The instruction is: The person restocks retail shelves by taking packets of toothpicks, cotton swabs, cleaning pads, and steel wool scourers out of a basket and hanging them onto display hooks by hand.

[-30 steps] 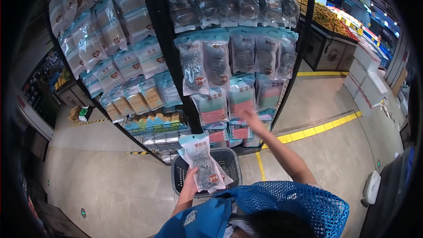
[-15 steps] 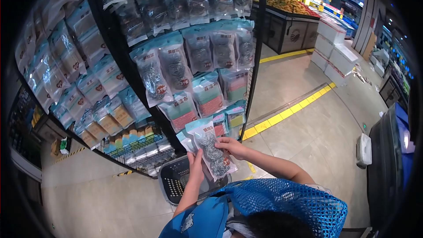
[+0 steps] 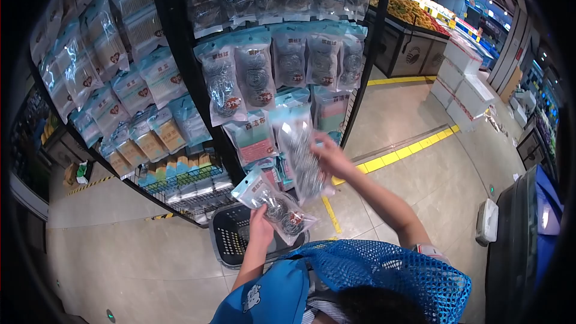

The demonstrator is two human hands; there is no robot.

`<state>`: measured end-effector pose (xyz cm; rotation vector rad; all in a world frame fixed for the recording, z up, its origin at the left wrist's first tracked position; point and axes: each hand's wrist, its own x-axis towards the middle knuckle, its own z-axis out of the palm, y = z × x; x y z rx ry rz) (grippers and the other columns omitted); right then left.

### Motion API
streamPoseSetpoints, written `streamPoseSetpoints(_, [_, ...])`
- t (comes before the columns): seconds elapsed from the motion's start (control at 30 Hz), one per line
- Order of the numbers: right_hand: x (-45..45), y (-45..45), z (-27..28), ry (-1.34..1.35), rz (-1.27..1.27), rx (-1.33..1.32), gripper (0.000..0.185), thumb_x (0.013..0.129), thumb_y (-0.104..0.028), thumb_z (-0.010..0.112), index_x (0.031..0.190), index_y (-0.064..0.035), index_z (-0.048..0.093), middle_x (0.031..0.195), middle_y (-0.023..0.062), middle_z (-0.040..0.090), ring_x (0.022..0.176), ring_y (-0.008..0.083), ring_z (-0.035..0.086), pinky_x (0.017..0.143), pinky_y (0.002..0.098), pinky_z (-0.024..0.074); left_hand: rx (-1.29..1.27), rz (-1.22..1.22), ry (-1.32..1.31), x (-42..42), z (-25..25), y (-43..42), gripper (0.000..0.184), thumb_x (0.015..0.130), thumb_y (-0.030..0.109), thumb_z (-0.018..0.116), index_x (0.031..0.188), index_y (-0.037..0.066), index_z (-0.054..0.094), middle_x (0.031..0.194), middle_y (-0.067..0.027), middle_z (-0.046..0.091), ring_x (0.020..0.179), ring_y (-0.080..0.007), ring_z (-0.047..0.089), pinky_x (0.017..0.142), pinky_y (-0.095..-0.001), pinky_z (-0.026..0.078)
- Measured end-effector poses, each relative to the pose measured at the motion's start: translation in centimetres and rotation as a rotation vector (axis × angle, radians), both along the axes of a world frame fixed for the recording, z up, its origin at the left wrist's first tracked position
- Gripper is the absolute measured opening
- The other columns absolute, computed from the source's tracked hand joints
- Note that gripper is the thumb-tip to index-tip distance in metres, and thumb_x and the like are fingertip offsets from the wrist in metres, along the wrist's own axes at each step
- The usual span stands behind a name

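My left hand (image 3: 260, 227) grips a clear-and-blue pack of steel wool scrubbers (image 3: 277, 209), tilted above the basket, its fingers closed on the pack's left edge. Higher up, my right hand (image 3: 330, 157) has a second pack of steel wool scrubbers (image 3: 300, 153) by its right side. That pack is upright and smeared by motion, in front of the hanging sponge cloth packs (image 3: 252, 142). Similar scrubber packs (image 3: 255, 75) hang in a row on the rack just above. Below my left hand, a grey plastic basket (image 3: 225, 237) stands on the floor.
A black rack post (image 3: 191, 63) divides the front display from the left one, where wrapped packs (image 3: 141, 87) hang. Yellow floor tape (image 3: 402, 151) runs to the right. White boxes (image 3: 465, 87) and a fruit stand (image 3: 408, 45) are farther back.
The two packs, held together before, are now apart. My right hand has raised one up and right towards the rack, while my left hand keeps the other low. The view has shifted slightly.
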<state>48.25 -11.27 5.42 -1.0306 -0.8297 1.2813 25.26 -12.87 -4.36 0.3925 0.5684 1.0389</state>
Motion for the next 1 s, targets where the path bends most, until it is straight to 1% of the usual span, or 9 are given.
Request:
streamPoseSetpoints(0.17, [4.0,5.3,9.8,-0.236,-0.241,0.504,0.048,0.077,-0.012,0.048,0.119,-0.0127,0.026,0.092,0.0054,0.046,0.079,0.0103,0.045,0.068,0.0220,0.0389,-0.001,0.077,0.016,-3.0,-1.6,-1.0,0.030,0.076,0.007,0.039,0.105,0.004,0.036,0.101,-0.0089,0.046,0.094,-0.0217,0.045,0.081,-0.0366,0.036])
streamPoseSetpoints(0.23, [5.2,7.1,12.3,-0.414,-0.290,0.435,0.046,0.078,-0.012,0.047,0.119,-0.0122,0.028,0.097,0.0068,0.046,0.082,0.0101,0.044,0.069,0.0215,0.0381,0.001,0.131,0.047,-4.0,-2.6,-1.3,0.030,0.076,0.007,0.039,0.105,0.004,0.036,0.101,-0.0090,0.046,0.094,-0.0218,0.045,0.081,-0.0363,0.036])
streamPoseSetpoints(0.37, [5.1,10.2,14.4,-0.467,-0.286,0.506,0.039,0.079,-0.014,0.045,0.117,-0.0104,0.034,0.100,0.0043,0.046,0.081,0.0077,0.044,0.069,0.0194,0.0364,-0.008,0.162,0.010,-6.1,-3.5,-2.1,0.030,0.076,0.007,0.039,0.105,0.005,0.036,0.101,-0.0086,0.046,0.093,-0.0214,0.045,0.081,-0.0362,0.035])
streamPoseSetpoints(0.47, [5.7,12.4,13.9,-0.377,-0.222,0.344,0.039,0.079,-0.015,0.045,0.116,-0.0081,0.035,0.104,0.0050,0.045,0.087,0.0094,0.042,0.074,0.0212,0.0342,-0.029,0.221,-0.015,-7.1,-3.2,-2.7,0.032,0.075,0.006,0.041,0.106,0.005,0.036,0.101,-0.0072,0.046,0.093,-0.0203,0.045,0.081,-0.0348,0.035])
streamPoseSetpoints(0.77, [5.9,15.1,11.7,-0.285,-0.209,0.334,0.041,0.079,-0.016,0.045,0.117,-0.0092,0.033,0.110,0.0074,0.040,0.094,0.0120,0.040,0.078,0.0220,0.0325,-0.016,0.232,-0.024,-7.6,-2.4,-2.9,0.035,0.074,0.005,0.042,0.108,0.005,0.036,0.104,-0.0063,0.044,0.095,-0.0185,0.043,0.082,-0.0305,0.034])
streamPoseSetpoints(0.83, [5.6,14.5,11.5,-0.442,-0.261,0.256,0.041,0.078,-0.016,0.045,0.117,-0.0127,0.033,0.105,0.0064,0.042,0.087,0.0118,0.042,0.072,0.0220,0.0352,0.028,0.220,0.071,-7.2,-2.3,-2.4,0.032,0.074,0.004,0.039,0.106,0.006,0.037,0.100,-0.0067,0.047,0.092,-0.0200,0.046,0.080,-0.0337,0.036])
streamPoseSetpoints(0.87, [5.8,14.8,10.8,-0.522,-0.272,0.318,0.043,0.077,-0.018,0.047,0.117,-0.0152,0.033,0.098,0.0053,0.044,0.074,0.0107,0.044,0.062,0.0213,0.0370,0.037,0.216,0.078,-6.8,-1.6,-2.3,0.034,0.074,0.002,0.039,0.107,0.005,0.036,0.102,-0.0074,0.046,0.094,-0.0202,0.044,0.081,-0.0330,0.035])
streamPoseSetpoints(0.97, [5.7,13.2,8.5,-0.632,-0.241,0.122,0.044,0.076,-0.020,0.048,0.117,-0.0144,0.033,0.092,0.0052,0.047,0.066,0.0099,0.044,0.056,0.0209,0.0365,0.117,0.161,0.142,-5.9,-0.9,-1.7,0.036,0.073,0.001,0.039,0.108,0.005,0.035,0.105,-0.0083,0.043,0.097,-0.0203,0.042,0.083,-0.0330,0.034])
streamPoseSetpoints(1.0, [6.3,13.9,5.9,-0.640,-0.315,0.251,0.044,0.074,-0.021,0.051,0.114,-0.0131,0.035,0.088,0.0081,0.048,0.067,0.0116,0.045,0.057,0.0217,0.0377,0.110,0.133,0.139,-5.7,-0.4,-1.7,0.039,0.072,0.000,0.039,0.111,0.004,0.032,0.108,-0.0088,0.041,0.101,-0.0206,0.039,0.085,-0.0332,0.032])
